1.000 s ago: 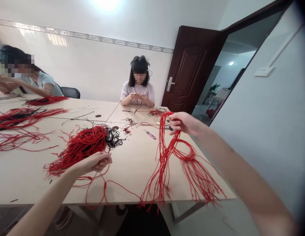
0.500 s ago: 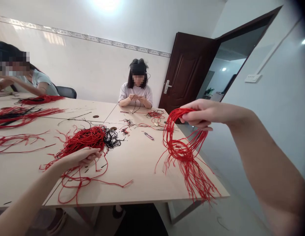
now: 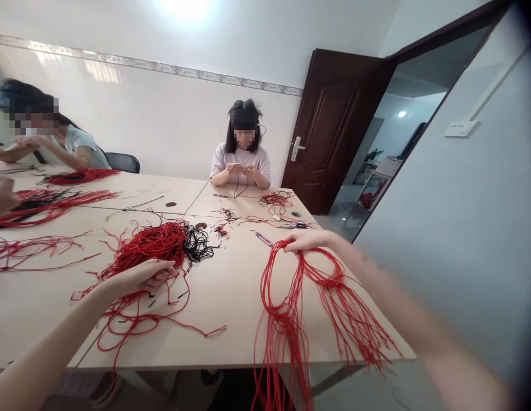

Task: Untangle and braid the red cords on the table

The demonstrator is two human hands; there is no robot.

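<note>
My right hand [image 3: 307, 241] is closed round the top of a looped bundle of red cords [image 3: 286, 311], lifted at the table's right side. Its loose ends trail down past the front edge. Just to its right, a second looped bundle of red cords [image 3: 355, 311] rests on the tabletop, its ends fanned towards the corner. My left hand [image 3: 156, 275] is closed, fingers curled, at the near edge of a tangled heap of red cords [image 3: 151, 242]. Whatever those fingers may hold is hidden. Black cords [image 3: 199, 244] lie against the heap's right end.
Small snips [image 3: 263, 238] and scissors [image 3: 297, 226] lie beyond my right hand. One person [image 3: 240, 160] sits across the table [image 3: 231, 285], handling dark cord; another [image 3: 79, 145] sits far left. At the left edge, someone's hand [image 3: 2, 194] is by more red and black cords.
My right hand has moved left and down with red cords, now apart from the bundle lying at the right. My left hand has stayed by the heap. A hand has appeared at the left edge.
</note>
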